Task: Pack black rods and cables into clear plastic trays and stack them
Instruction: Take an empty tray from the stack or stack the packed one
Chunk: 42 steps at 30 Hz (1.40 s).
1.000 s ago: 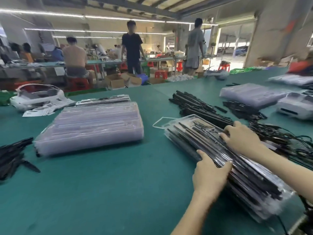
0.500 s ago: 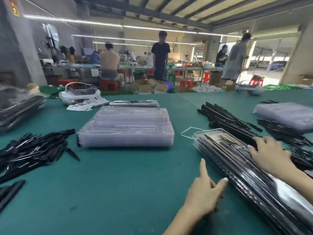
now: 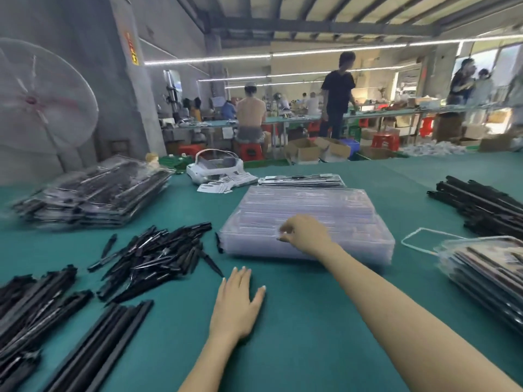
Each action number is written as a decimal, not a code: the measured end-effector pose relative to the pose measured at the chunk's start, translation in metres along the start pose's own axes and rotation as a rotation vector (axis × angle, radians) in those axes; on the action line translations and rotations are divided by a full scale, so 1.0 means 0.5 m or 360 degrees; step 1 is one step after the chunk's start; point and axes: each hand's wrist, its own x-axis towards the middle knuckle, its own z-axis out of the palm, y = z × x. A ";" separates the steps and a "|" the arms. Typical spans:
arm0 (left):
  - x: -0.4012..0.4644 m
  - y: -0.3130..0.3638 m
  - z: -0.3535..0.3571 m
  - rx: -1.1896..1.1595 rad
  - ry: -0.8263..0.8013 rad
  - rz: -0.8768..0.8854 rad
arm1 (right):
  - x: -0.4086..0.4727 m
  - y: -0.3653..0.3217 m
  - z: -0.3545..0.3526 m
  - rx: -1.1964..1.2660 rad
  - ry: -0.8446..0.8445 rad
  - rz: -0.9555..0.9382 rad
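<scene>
Your right hand reaches out over the stack of empty clear plastic trays in the middle of the green table, fingers curled onto the near top edge of the stack; whether they pinch a tray or only touch it is too blurred to tell; your left hand lies flat on the cloth just in front of that stack, fingers straight and spread, holding nothing; a loose heap of short black rods sits to the left of it, with longer black rods nearer you at the left edge; a blurred stack of filled trays stands far left, another filled stack lies at the right edge, and behind that a pile of long black rods; a white cord loop lies between the empty trays and the right-hand stack.
</scene>
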 end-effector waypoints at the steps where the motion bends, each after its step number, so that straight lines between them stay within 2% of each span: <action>1: 0.007 -0.007 0.007 -0.0003 0.0019 -0.0029 | 0.016 0.006 0.007 0.0118 0.0006 0.0057; 4: 0.039 -0.009 0.013 0.0012 0.0061 0.0008 | 0.039 0.034 0.001 0.0479 -0.0070 0.0096; 10: 0.069 -0.003 0.002 -0.0055 0.0201 0.0258 | 0.062 0.052 -0.016 0.0747 -0.0325 0.0118; 15: 0.066 0.000 0.001 -0.0090 0.0226 0.0270 | 0.085 0.052 -0.038 0.0742 -0.0564 0.0238; 18: 0.067 -0.001 0.002 -0.0076 0.0233 0.0277 | 0.088 0.050 -0.041 0.0716 -0.0620 0.0187; 20: 0.066 0.000 0.001 -0.0068 0.0227 0.0286 | 0.084 0.049 -0.039 0.0563 -0.0524 0.0015; 23: 0.062 0.003 -0.001 -0.0079 0.0239 0.0297 | 0.071 0.049 -0.020 0.0148 -0.0207 -0.0384; 26: 0.056 0.019 -0.014 0.0136 0.0420 0.0432 | 0.058 0.053 0.009 -0.0174 0.0047 -0.0590; 28: 0.057 0.034 -0.018 0.0297 0.0577 0.0638 | 0.056 0.056 0.024 -0.0200 0.0143 -0.0565; 30: 0.068 0.052 -0.016 0.0488 0.0610 0.0734 | 0.059 0.055 0.030 -0.0195 0.0194 -0.0493; 33: 0.085 0.077 -0.005 0.0613 0.0584 0.0701 | 0.058 0.050 0.031 -0.0167 0.0210 -0.0421; 37: 0.106 0.084 0.000 0.0670 0.0686 0.0689 | 0.057 0.052 0.031 -0.0107 0.0233 -0.0347; 42: 0.131 0.107 -0.021 0.0578 0.0682 0.0448 | 0.053 0.052 0.028 -0.0136 0.0233 -0.0354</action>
